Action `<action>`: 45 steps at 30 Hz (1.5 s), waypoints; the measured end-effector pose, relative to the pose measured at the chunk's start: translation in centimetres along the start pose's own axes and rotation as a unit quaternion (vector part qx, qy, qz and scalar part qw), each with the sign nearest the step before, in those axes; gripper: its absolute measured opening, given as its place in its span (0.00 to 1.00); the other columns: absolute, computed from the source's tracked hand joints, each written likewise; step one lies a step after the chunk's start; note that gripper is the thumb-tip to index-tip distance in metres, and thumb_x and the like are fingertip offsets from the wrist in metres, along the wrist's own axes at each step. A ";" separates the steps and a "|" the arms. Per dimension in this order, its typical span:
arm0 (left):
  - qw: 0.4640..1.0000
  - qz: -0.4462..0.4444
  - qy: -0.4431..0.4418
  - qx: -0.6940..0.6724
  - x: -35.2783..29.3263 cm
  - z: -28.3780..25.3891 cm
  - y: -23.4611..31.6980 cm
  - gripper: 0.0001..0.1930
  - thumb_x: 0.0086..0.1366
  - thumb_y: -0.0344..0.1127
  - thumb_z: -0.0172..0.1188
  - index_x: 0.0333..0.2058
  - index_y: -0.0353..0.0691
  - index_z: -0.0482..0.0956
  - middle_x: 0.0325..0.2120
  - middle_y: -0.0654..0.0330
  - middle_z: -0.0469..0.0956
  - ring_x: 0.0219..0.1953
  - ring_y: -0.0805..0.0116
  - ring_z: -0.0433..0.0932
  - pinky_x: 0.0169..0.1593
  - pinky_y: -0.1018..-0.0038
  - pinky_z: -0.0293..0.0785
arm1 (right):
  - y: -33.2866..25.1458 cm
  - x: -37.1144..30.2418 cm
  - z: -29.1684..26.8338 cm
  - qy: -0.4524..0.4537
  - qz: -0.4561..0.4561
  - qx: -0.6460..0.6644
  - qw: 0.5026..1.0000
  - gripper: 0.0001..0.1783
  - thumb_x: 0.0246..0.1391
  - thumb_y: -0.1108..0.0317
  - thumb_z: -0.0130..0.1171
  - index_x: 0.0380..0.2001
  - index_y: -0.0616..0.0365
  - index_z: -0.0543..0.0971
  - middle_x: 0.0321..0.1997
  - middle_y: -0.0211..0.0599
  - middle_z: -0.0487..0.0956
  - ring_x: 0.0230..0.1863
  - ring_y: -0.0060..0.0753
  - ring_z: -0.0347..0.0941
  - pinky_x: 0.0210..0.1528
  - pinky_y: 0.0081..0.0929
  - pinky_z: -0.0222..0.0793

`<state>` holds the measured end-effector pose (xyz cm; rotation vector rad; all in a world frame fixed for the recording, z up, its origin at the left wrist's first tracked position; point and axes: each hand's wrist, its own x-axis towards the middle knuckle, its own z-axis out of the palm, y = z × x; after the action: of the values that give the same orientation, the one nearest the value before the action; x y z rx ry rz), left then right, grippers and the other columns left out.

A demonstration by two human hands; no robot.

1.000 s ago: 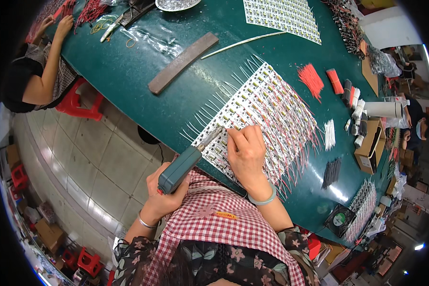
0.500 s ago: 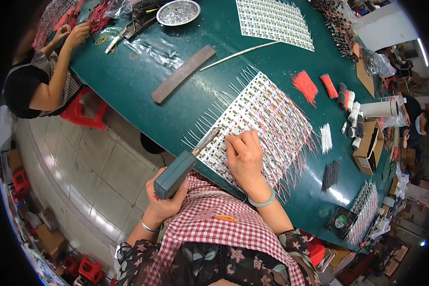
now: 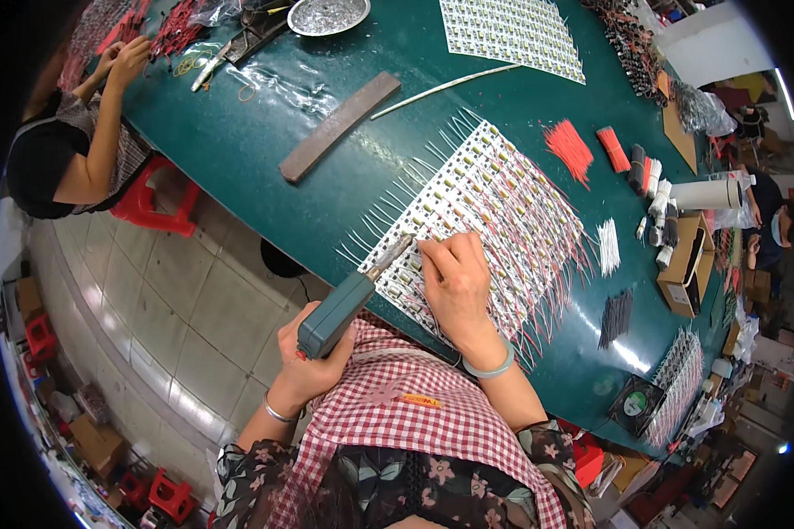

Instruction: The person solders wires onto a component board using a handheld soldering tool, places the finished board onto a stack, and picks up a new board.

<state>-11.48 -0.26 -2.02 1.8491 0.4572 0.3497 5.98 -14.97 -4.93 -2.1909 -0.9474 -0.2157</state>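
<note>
Soldering iron (image 3: 333,317) in the head view: the left hand (image 3: 311,354) is wrapped around its green handle, and the metal tip reaches over a sheet of circuit boards (image 3: 457,196) — contact there is too small to tell. That sheet lies on the green table (image 3: 256,167), at the edge nearest the person. Beside the tip, the right hand (image 3: 457,289) bends its thumb and forefinger together; whether they pinch a wire cannot be told. Red wires (image 3: 569,152), white wires (image 3: 608,247) and black wires (image 3: 615,319) lie right of the sheet.
</note>
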 end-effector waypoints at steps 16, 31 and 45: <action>1.000 -0.022 0.011 0.017 -0.5 -0.5 0.5 0.10 0.55 0.25 0.66 0.37 0.30 0.81 0.27 0.55 0.79 0.25 0.68 0.78 0.30 0.76 0.73 | -0.2 0.3 0.0 0.001 -0.001 -0.020 1.000 0.10 0.43 0.81 0.64 0.31 0.60 0.81 0.27 0.37 0.69 0.33 0.41 0.68 0.35 0.36 0.66; 0.992 -0.091 0.086 -0.028 -3.1 -1.2 -2.1 0.09 0.55 0.28 0.69 0.35 0.32 0.83 0.27 0.55 0.82 0.26 0.69 0.81 0.31 0.74 0.76 | 0.4 0.1 -5.3 0.046 0.049 0.003 0.998 0.08 0.49 0.78 0.65 0.35 0.58 0.81 0.35 0.40 0.74 0.38 0.43 0.69 0.39 0.35 0.66; 0.991 -0.099 0.063 -0.068 -3.9 -1.4 -3.7 0.11 0.56 0.24 0.68 0.39 0.28 0.83 0.32 0.56 0.85 0.32 0.73 0.81 0.36 0.77 0.78 | 0.7 -0.9 -4.1 -0.050 0.083 -0.030 0.995 0.08 0.47 0.77 0.67 0.31 0.60 0.79 0.35 0.40 0.72 0.40 0.45 0.69 0.42 0.37 0.68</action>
<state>-16.02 0.12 -5.11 1.6386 0.6825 0.3545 6.31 -18.62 -2.70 -2.3406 -0.8161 -0.0561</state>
